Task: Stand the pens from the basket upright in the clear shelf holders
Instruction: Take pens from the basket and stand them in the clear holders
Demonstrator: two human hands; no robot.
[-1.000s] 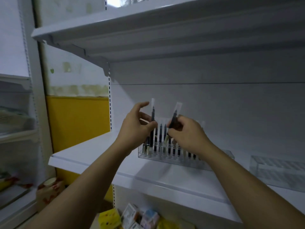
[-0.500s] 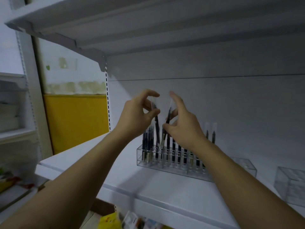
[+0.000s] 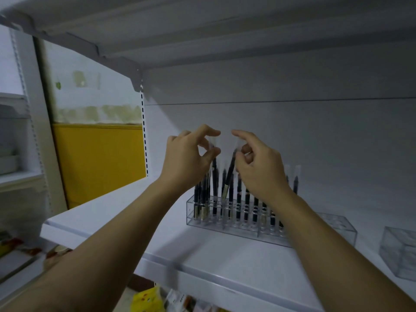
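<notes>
Two bare hands work at a smooth white shelf (image 3: pixel 157 221). The left hand (image 3: pixel 186 161) pinches an upright pen (image 3: pixel 214 174) and the right hand (image 3: pixel 261 167) a tilted pen (image 3: pixel 230 174). Both pens are slim, dark and clear-sleeved, reaching into the long clear plastic holder (image 3: pixel 225 224) among standing pens (image 3: pixel 255 206). A second holder (image 3: pixel 398 251) stands at right.

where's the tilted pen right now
Head view, centre: the tilted pen leans between the left hand and right hand, whose fingers pinch its top; its lower end meets the holder.
</notes>
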